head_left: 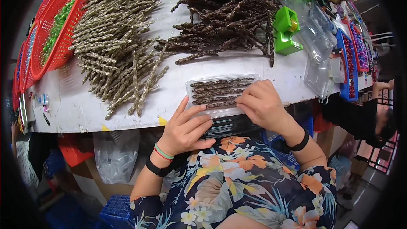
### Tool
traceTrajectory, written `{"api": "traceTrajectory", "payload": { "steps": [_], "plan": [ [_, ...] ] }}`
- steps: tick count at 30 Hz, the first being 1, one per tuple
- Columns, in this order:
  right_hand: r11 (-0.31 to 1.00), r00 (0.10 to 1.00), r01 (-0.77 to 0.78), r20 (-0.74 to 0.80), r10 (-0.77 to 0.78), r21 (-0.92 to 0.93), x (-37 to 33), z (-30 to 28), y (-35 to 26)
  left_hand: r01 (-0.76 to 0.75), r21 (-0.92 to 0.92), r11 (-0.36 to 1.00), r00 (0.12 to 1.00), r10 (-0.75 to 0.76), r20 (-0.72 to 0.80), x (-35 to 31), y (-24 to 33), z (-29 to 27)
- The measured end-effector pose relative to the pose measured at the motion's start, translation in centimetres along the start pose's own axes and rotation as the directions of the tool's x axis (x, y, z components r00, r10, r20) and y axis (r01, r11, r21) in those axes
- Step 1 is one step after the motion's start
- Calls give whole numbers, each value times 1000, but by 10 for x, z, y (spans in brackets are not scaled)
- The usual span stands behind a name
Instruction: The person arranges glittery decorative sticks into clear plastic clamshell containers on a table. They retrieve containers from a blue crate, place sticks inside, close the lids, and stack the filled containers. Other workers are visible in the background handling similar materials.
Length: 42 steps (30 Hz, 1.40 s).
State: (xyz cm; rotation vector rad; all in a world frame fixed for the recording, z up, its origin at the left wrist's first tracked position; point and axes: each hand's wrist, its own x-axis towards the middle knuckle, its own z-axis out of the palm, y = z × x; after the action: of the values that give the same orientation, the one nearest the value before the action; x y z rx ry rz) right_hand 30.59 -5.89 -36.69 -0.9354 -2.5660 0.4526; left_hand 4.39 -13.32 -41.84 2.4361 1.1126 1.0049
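- White table (169,80) held two big piles of glittery sticks, gold (114,38) at 11 o'clock and brown (229,12) at 12 o'clock.
- Clear tray (220,94) of brown sticks sat at its near edge.
- Left hand (184,129) lay flat and open on the tray's corner.
- Right hand (263,104) pinched one stick, its fingers hiding the stick's end.

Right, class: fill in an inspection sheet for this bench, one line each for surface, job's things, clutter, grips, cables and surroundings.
Surface: white table, scuffed, worn at the near edge.
Job's things: clear tray holding brown glitter sticks; brown pile and gold pile behind it.
Clutter: green tape dispenser, clear plastic packs, red baskets with small beads.
Grips: left hand flat on the tray's near edge; right hand fingertips pressing on the sticks in the tray.
Cables: nothing seen.
Surroundings: another person at right; blue crates under the table.
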Motion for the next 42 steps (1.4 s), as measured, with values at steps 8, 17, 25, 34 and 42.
{"api": "traceTrajectory", "payload": {
  "steps": [8,17,25,34,42],
  "plan": [
    [998,987,-64,-150,64,2,9,-13,21,11,1,1000,1000,-11,7,0,1,2],
    [765,805,-563,-415,424,-311,9,-10,80,13,-9,1000,1000,-13,-5,-2,0,5],
    [899,605,-302,-665,438,317,-14,-81,27,26,-3,1000,1000,-26,9,-4,1,5],
    [990,945,-104,-301,128,94,12,-85,-4,22,2,1000,1000,-22,-20,-2,2,5],
    [962,991,101,-57,-120,-254,56,-59,-13,13,8,1000,999,-13,-30,-1,1,3]
  ]
}}
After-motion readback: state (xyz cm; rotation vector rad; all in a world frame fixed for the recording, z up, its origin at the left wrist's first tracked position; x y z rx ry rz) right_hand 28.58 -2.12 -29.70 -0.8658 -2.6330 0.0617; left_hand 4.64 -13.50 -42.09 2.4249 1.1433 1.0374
